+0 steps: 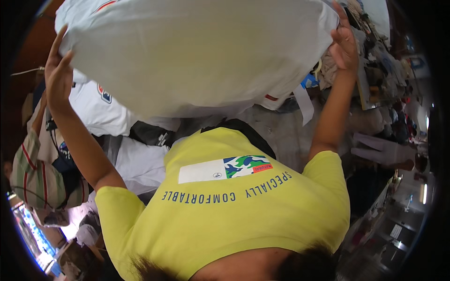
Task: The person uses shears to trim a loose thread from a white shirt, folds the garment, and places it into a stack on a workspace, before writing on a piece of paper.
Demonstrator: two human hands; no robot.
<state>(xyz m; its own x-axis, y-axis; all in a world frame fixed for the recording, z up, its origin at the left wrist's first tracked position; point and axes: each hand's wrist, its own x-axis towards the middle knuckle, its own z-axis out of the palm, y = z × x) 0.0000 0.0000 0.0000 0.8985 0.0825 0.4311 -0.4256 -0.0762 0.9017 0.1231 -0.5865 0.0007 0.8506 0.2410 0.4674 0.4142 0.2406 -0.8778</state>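
Left hand: I am watching the left hand (58, 77) pressing flat, fingers spread, against the left edge of the white garment (197, 51); I cannot tell whether the thumb is curling under the cloth.

Right hand: the right hand (344, 44) is gripping the garment's far right edge, fingers bent over the fabric, though the exact pinch is hidden.

Garment: it is hanging stretched between the two hands, raised high and filling the top of the view, bellying downward in the middle.

Below: the yellow shirt (234, 206) is filling the lower half of the view, and a black item (150, 133) and more white clothes (101, 110) are lying underneath on the worktop (286, 129).

Risk, slipping: I am judging the left side the weaker one; an open palm is only pushing, so the cloth could be sliding off and dropping onto the pile.

Risk, blocked view: the raised garment is covering most of what lies ahead, so I am working nearly blind to the stacked goods (379, 70) at the right.

Risk, snagging: the sagging middle is hanging near the clutter and could be catching on it.

Risk, neighbour: a person in a striped sleeve (35, 175) is standing close on the left, and a swinging elbow could be bumping them.
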